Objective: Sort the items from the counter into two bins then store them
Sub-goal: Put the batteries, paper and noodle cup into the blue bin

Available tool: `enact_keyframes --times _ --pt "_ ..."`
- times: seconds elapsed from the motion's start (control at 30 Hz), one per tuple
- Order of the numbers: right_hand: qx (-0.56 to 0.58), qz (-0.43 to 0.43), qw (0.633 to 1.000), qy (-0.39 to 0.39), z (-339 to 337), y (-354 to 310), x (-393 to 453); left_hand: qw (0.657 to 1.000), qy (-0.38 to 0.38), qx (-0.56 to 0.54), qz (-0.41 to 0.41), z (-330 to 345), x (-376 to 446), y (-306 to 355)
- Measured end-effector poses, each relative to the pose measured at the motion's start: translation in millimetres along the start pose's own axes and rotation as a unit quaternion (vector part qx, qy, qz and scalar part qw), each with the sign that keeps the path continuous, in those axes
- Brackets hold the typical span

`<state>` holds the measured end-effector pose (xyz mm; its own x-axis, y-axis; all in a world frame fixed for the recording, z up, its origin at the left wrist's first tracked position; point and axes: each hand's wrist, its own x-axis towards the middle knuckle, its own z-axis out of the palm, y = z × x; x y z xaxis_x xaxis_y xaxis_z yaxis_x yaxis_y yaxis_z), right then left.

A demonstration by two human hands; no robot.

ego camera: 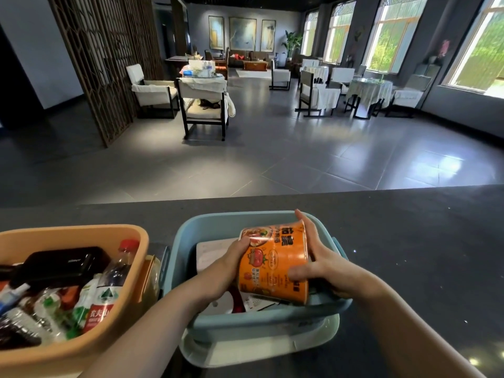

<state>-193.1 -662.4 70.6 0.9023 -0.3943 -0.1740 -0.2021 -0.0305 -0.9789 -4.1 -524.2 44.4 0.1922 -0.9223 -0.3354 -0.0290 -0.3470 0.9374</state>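
Both hands on the orange noodle cup (273, 264), held tilted on its side over the blue bin (191, 238). Left hand (234, 259) curls round the lid end, right hand (317, 264) wraps the base side, thumb across the label; both grips closed on it.

Orange bin (81, 233) just left is already full: water bottles (98, 304), a black case (62, 264). Blue bin holds some flat packets under the cup.

Counter (409, 241) shows no loose items in view, so sorting looks nearly done. Left, by my read: seat the cup, then store both bins.
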Motion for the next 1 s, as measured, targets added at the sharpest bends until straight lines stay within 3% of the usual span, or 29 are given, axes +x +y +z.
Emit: enact_keyframes --times 0.17,0.3,0.53,0.67,0.77,1.0 --pt "-0.068 -0.034 0.997 -0.007 6 5 3 0.998 0.044 -0.035 0.021 1 -6 8" --pt "-0.068 -0.047 0.995 0.053 10 -2 1 0.997 0.057 -0.031 0.039 3 -9 9" --pt "-0.233 -0.042 0.958 0.162 7 -33 -13 0.953 0.216 0.138 0.164 1 -18 11" --pt "-0.352 -0.017 0.922 0.160 2 -56 -21 0.924 0.150 0.314 0.156 -10 -18 17" --pt "-0.423 0.017 0.894 0.145 2 -59 -22 0.873 0.060 0.459 0.150 -13 -12 22" --pt "-0.448 0.033 0.885 0.125 -1 -43 -20 0.672 -0.114 0.709 0.182 8 24 13"
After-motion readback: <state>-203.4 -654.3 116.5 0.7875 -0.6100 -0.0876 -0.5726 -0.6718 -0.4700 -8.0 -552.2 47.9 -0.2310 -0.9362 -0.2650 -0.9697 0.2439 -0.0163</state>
